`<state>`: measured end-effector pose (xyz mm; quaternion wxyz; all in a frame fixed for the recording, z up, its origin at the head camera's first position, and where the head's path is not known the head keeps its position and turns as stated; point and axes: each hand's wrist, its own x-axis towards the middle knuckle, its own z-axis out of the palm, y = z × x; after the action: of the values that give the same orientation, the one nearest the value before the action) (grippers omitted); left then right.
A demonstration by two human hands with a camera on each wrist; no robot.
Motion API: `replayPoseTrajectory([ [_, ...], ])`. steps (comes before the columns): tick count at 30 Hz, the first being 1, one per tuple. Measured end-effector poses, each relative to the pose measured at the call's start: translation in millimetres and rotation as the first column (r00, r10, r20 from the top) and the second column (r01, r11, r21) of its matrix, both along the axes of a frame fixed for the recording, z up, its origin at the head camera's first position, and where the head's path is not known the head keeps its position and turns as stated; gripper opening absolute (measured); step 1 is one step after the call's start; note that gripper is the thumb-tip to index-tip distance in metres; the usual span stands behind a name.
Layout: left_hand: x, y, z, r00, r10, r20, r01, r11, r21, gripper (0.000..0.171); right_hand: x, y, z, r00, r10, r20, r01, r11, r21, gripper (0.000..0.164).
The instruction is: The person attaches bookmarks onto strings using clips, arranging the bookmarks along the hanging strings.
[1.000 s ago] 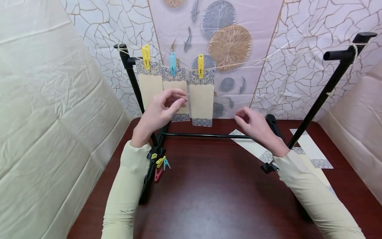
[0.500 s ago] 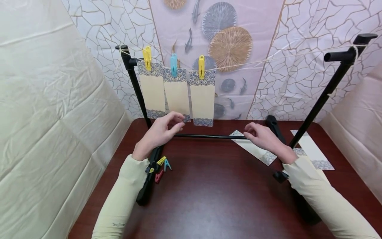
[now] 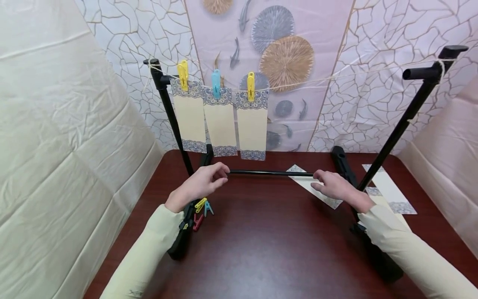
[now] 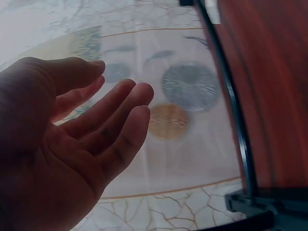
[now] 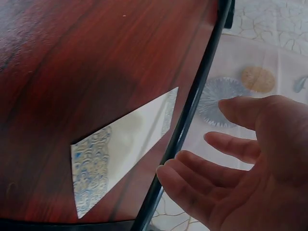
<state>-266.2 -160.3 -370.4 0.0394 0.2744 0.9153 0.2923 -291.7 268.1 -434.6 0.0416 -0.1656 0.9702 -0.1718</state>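
My left hand [image 3: 201, 182] is held over the table's left side with fingers loosely bent and nothing in it. Below its wrist lie a yellow clothespin [image 3: 200, 204], a blue clothespin [image 3: 208, 208] and a red clothespin [image 3: 198, 222]. My right hand [image 3: 334, 185], also holding nothing, hovers over a patterned paper strip [image 5: 130, 139] on the table. From a string [image 3: 317, 81] hang three cream strips with blue patterned ends: a left strip [image 3: 189, 118], a middle strip [image 3: 220, 126] and a right strip [image 3: 252, 131]. Yellow, blue and yellow clothespins grip their tops.
A black frame carries the string between a left post [image 3: 164, 99] and a right post [image 3: 405, 116]. Its low crossbar [image 3: 269, 172] runs across behind the hands. Two more strips, one white [image 3: 392, 189] and one cream [image 3: 384, 202], lie at the table's right.
Both hands have come down and away from the hanging strips, the left from in front of the middle strip, the right also drifting rightward. The pinned strips stay on the string.
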Motion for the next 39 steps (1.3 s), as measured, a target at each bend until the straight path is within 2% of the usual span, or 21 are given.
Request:
replayPoseTrajectory([
  [6, 0.9, -7.4, -14.6, 1.0, 0.001, 0.024, 0.001, 0.997, -0.084, 0.024, -3.1, 8.9, -8.1, 1.0, -0.015, 0.024, 0.014, 1.0, 0.023, 0.042],
  [14, 5.5, -15.0, -33.7, 0.999, -0.008, 0.043, 0.017, 0.976, -0.216, 0.025, -8.2, 16.2, -17.1, 0.991, -0.056, 0.124, 0.046, 0.995, 0.085, 0.047],
  [18, 10.3, -16.3, -41.5, 1.0, -0.01, 0.017, 0.015, 0.955, -0.295, 0.025, -9.6, 18.6, -21.3, 0.99, -0.071, 0.123, 0.06, 0.994, 0.091, 0.042],
  [22, 13.6, -16.4, -49.4, 0.999, 0.005, 0.036, 0.009, 0.933, -0.361, 0.026, -10.9, 21.9, -25.6, 0.991, -0.069, 0.11, 0.058, 0.993, 0.101, 0.04],
  [26, 13.9, -15.4, -57.9, 0.999, -0.009, 0.035, 0.022, 0.907, -0.421, 0.025, -10.9, 24.4, -28.9, 0.992, -0.072, 0.1, 0.061, 0.992, 0.112, 0.042],
  [32, 11.8, -13.5, -70.6, 0.999, -0.048, -0.018, 0.032, 0.872, -0.489, 0.021, -10.7, 25.7, -34.1, 0.991, -0.092, 0.1, 0.079, 0.988, 0.135, 0.052],
  [39, 12.7, -14.1, -78.0, 1.0, -0.027, -0.009, 0.018, 0.838, -0.545, 0.015, -11.0, 23.2, -37.3, 0.986, -0.103, 0.13, 0.088, 0.99, 0.112, 0.074],
])
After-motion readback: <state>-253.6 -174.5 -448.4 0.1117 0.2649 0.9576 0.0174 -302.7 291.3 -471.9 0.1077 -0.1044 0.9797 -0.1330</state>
